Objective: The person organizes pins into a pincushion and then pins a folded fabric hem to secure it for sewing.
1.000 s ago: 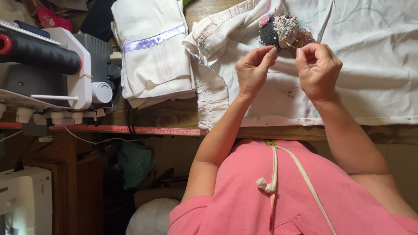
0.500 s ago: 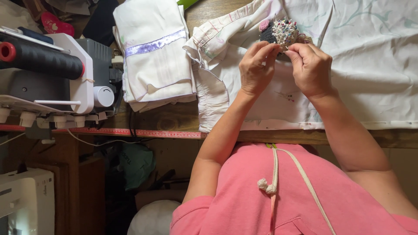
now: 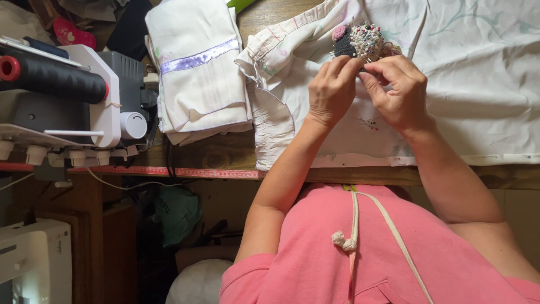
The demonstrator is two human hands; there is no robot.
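Home sewing room: serger [image 3: 84,107], pincushion [image 3: 360,42], fabric-strewn wooden table [image 3: 225,155].

wooden table [image 3: 225,155]; white fabric [image 3: 478,84]; folded white cloth [image 3: 197,84]; machine [image 3: 73,107], probably serger

Pink short-sleeve top [image 3: 315,264], sleeves end above elbows. Cream cord [image 3: 382,219] runs down the chest w/ a knotted end [image 3: 344,242]. Forearms bare; left hand [image 3: 332,90] & right hand [image 3: 396,90] bare, no rings or watch seen.
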